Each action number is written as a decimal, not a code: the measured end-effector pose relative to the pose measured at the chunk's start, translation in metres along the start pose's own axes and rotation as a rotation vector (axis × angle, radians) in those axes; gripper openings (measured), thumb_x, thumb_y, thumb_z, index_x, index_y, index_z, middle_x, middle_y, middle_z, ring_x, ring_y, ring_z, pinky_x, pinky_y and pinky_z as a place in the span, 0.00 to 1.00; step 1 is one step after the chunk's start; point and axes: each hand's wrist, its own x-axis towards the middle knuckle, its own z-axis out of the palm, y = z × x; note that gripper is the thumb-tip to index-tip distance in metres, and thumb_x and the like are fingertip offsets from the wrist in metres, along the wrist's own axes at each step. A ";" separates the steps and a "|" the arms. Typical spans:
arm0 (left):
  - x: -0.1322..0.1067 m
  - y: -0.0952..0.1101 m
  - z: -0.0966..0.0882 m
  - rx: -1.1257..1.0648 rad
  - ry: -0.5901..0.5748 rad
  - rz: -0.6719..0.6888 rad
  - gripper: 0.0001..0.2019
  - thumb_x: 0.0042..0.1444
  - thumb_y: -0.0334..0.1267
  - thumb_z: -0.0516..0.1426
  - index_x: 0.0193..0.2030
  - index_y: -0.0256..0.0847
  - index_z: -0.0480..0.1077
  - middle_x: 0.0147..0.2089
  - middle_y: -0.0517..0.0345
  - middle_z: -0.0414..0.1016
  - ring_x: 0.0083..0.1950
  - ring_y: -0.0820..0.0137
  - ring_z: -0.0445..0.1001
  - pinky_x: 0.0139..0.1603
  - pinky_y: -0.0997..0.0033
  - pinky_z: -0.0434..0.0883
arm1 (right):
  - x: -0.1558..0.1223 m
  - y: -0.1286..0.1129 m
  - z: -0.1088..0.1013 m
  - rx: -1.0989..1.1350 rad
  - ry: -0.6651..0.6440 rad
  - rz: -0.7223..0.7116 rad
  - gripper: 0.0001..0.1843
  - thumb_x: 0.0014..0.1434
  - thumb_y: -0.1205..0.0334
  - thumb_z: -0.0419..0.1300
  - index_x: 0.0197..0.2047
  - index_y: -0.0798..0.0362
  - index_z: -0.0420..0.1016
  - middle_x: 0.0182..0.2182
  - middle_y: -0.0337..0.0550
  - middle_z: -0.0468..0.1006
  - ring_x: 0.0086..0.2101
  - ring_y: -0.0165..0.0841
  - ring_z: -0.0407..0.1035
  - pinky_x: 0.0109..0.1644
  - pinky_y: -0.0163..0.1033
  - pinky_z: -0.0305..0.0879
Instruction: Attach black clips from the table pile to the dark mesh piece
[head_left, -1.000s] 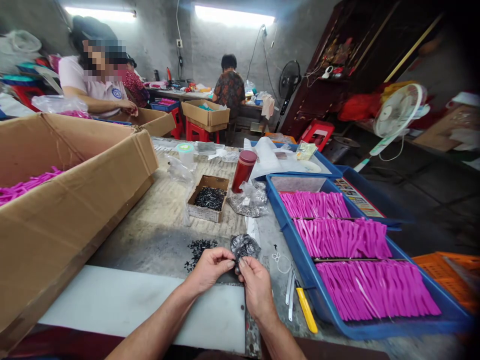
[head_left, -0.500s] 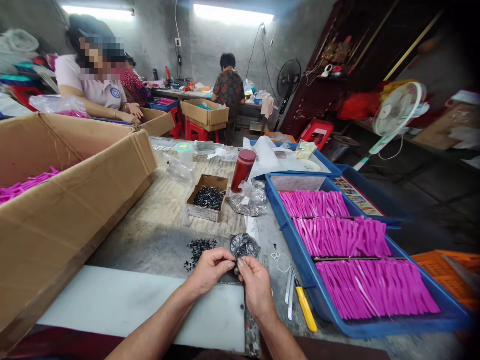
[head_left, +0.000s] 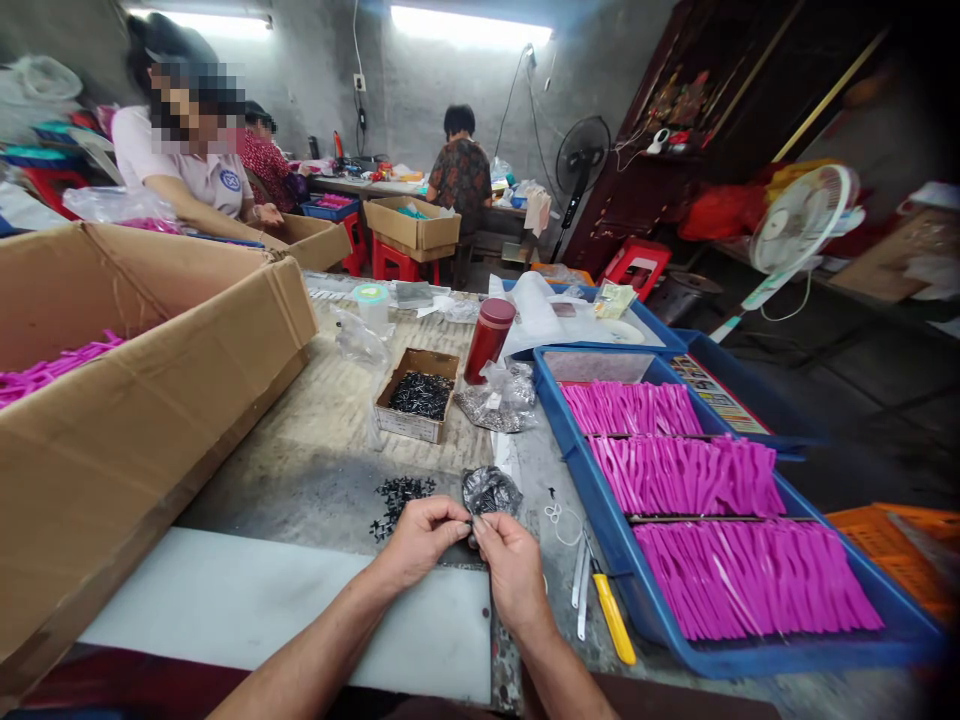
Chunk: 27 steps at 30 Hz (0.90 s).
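Over the near part of the worktable, my left hand point(head_left: 421, 542) and my right hand point(head_left: 513, 568) meet fingertip to fingertip. Both are closed in a pinch around a small black part point(head_left: 472, 537), mostly hidden by the fingers. Left of the fingers lies a loose pile of small black pieces point(head_left: 397, 502). Just beyond the fingertips is a crumpled dark plastic bag point(head_left: 491, 488). A pale flat board point(head_left: 315, 610) lies beneath my left forearm.
A large cardboard carton point(head_left: 157, 430) with magenta pieces stands left. Right is a blue tray point(head_left: 577, 510) with rows of magenta strips; a yellow-handled tool point(head_left: 613, 618) lies beside it. Ahead are a small box point(head_left: 409, 427) and red canister point(head_left: 489, 340). A co-worker point(head_left: 184, 170) sits beyond the carton.
My hands hold nearly the same pinch, with only a slight shift of the fingers. The co-worker at the left has lowered one hand toward the box there. The view has shifted slightly.
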 end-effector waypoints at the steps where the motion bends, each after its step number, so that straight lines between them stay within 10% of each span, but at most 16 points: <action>1: 0.000 0.000 0.000 0.012 0.002 0.005 0.04 0.41 0.32 0.56 0.20 0.35 0.69 0.21 0.60 0.69 0.26 0.73 0.65 0.30 0.76 0.63 | 0.000 0.000 0.000 -0.010 -0.001 -0.001 0.11 0.45 0.58 0.54 0.17 0.55 0.63 0.14 0.32 0.58 0.19 0.26 0.50 0.22 0.31 0.48; 18: -0.001 0.013 -0.018 0.001 0.075 -0.038 0.07 0.40 0.37 0.57 0.23 0.34 0.68 0.21 0.61 0.69 0.22 0.76 0.64 0.25 0.78 0.62 | -0.005 0.000 -0.011 0.039 -0.053 -0.013 0.13 0.46 0.56 0.55 0.31 0.57 0.70 0.17 0.34 0.64 0.19 0.26 0.55 0.22 0.31 0.54; 27: 0.086 0.054 -0.079 0.637 0.337 0.109 0.06 0.41 0.32 0.52 0.27 0.34 0.69 0.24 0.58 0.70 0.26 0.72 0.67 0.29 0.75 0.63 | -0.009 0.000 -0.028 0.086 0.020 0.015 0.14 0.44 0.56 0.56 0.30 0.57 0.71 0.17 0.35 0.64 0.19 0.27 0.56 0.23 0.31 0.56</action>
